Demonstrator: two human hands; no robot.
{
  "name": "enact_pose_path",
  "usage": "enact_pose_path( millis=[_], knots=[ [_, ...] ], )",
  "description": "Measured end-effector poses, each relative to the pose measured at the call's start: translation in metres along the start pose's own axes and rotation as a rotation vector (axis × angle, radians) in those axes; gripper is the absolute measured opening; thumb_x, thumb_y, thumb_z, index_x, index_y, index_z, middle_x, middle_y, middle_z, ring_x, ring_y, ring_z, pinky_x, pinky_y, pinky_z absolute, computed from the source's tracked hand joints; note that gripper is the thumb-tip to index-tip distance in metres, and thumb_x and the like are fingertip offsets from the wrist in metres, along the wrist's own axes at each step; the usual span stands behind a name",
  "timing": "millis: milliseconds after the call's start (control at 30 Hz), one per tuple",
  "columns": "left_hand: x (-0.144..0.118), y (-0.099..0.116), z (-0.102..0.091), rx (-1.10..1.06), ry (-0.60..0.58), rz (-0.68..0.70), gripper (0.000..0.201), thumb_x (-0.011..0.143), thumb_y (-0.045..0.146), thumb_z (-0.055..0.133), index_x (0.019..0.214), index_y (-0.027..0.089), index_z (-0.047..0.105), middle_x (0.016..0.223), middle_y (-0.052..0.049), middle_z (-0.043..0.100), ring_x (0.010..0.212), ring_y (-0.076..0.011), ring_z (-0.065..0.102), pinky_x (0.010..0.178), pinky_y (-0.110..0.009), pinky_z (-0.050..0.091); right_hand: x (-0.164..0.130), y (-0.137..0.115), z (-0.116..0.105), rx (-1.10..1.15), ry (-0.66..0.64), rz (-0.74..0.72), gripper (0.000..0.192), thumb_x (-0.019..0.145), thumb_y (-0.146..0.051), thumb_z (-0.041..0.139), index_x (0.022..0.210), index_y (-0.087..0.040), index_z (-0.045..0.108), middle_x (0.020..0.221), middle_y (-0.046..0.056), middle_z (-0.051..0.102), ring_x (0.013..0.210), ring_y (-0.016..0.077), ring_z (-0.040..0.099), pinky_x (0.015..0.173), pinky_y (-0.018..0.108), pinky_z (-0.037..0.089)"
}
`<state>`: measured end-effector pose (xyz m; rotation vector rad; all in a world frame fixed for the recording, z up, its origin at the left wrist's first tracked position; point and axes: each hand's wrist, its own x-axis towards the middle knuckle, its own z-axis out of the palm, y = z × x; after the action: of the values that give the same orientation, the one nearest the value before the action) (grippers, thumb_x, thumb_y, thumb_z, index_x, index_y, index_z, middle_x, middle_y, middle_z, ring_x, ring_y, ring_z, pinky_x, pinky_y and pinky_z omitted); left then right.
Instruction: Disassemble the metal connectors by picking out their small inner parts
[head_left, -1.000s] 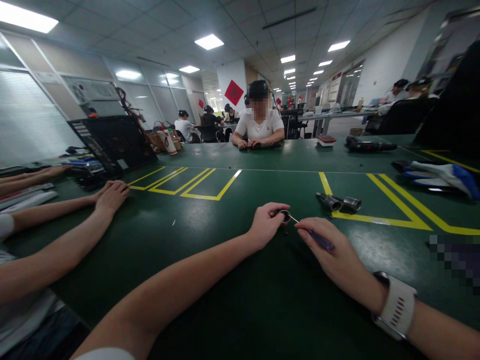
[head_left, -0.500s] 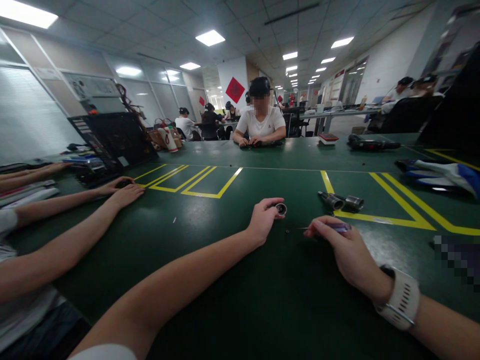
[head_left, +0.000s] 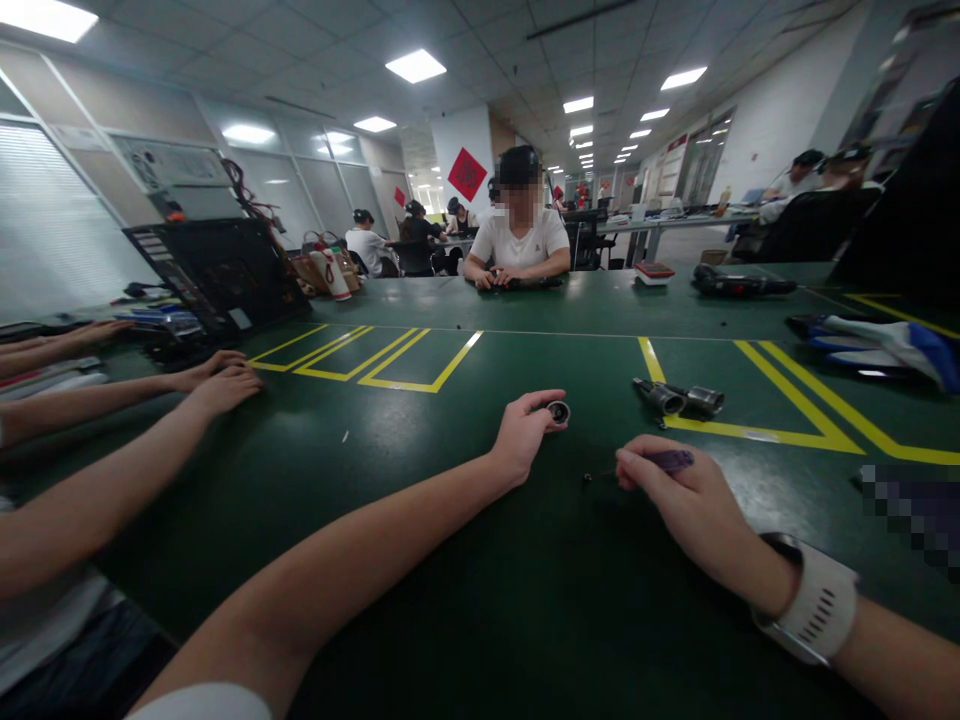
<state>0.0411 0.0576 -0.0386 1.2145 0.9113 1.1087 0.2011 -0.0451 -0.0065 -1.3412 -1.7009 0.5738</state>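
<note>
Near edge of the green table (head_left: 465,560): both forearms come in from the bottom corners. Right hand (head_left: 686,500), white watch band (head_left: 814,605) on the wrist, is curled narrow around a small purple-handled screwdriver (head_left: 670,460). Handle lies under the fingertips; thin shaft points left, low over the table, toward the left hand. Long axis runs roughly parallel to the near edge. Tip ends beside a tiny dark speck (head_left: 587,478) on the surface, possibly a screw, too small to tell

Left hand (head_left: 521,435) sits slightly farther in, fingers pinched closed on a small round metal part (head_left: 558,412), held at the fingertips just off or on the table, can't tell which. The part lies up and left of the screwdriver tip, apart from it; left hand is the nearer one to it, already gripping

Farther in, right of centre: two short metal cylinders (head_left: 679,400) lie on the yellow line (head_left: 757,432), untouched. A co-worker's arms (head_left: 112,410) rest along the left edge. At the far edge a seated person (head_left: 517,245) in a white shirt, and a black open case (head_left: 217,275) toward the far left corner
</note>
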Motion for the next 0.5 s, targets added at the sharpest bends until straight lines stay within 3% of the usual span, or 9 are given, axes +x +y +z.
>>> enact_pose_path(
  millis=[333, 500],
  knots=[
    [0.0004, 0.0018, -0.0004, -0.047, -0.022, -0.012, 0.04, 0.066, 0.001, 0.05, 0.102, 0.014, 0.065, 0.102, -0.009, 0.065, 0.092, -0.0189, 0.062, 0.086, -0.036, 0.051, -0.0007, 0.0072, 0.0047, 0.088, 0.056, -0.089, 0.022, 0.087, -0.035, 0.047, 0.081, -0.02, 0.061, 0.081, 0.003, 0.064, 0.076, 0.0185, 0.06, 0.066, 0.031, 0.048],
    [-0.0021, 0.0049, 0.0038, -0.064, -0.017, -0.02, 0.038, 0.065, 0.0, 0.05, 0.098, 0.012, 0.066, 0.091, -0.008, 0.067, 0.082, -0.0164, 0.063, 0.084, -0.037, 0.052, -0.0008, 0.0066, 0.0075, 0.081, 0.002, -0.182, 0.015, 0.088, -0.03, 0.047, 0.088, -0.022, 0.06, 0.09, 0.004, 0.063, 0.084, 0.0187, 0.06, 0.072, 0.033, 0.049]
  ],
)
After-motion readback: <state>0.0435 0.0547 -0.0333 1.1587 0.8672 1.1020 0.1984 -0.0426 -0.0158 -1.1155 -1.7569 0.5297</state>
